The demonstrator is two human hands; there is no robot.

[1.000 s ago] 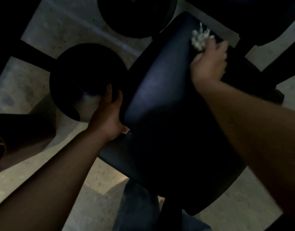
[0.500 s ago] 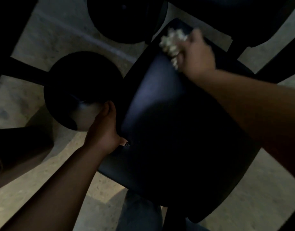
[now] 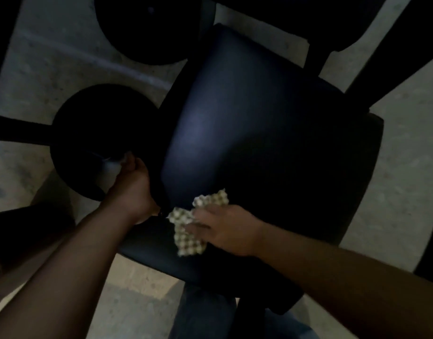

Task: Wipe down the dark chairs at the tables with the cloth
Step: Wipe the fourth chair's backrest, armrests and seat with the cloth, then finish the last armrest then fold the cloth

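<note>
The fingers (image 3: 198, 227) of the right hand (image 3: 228, 228) lie fairly straight and slightly spread on top of the cloth (image 3: 189, 231), pressing it flat against the chair (image 3: 271, 148) at the near left corner of its seat. The cloth is pale and checked, crumpled, with one flap sticking out above the hand and a larger part showing below the fingertips, which are blurred. The left hand (image 3: 132, 187) sits just beside it, at the left edge of the chair where the back meets the seat; its fingers curl round that edge and grip it, though their tips are hidden in the dark. Both bare forearms reach in from the bottom of the view. The chair is dark and smooth, with a faint sheen on its upright back, and fills the middle of the view. To its left a round black base (image 3: 93, 133) stands on the floor (image 3: 63, 62), with a second round base (image 3: 147, 28) farther off near the top edge. The floor is pale grey concrete. A leg in blue jeans (image 3: 205, 319) shows below the near edge of the seat.
</note>
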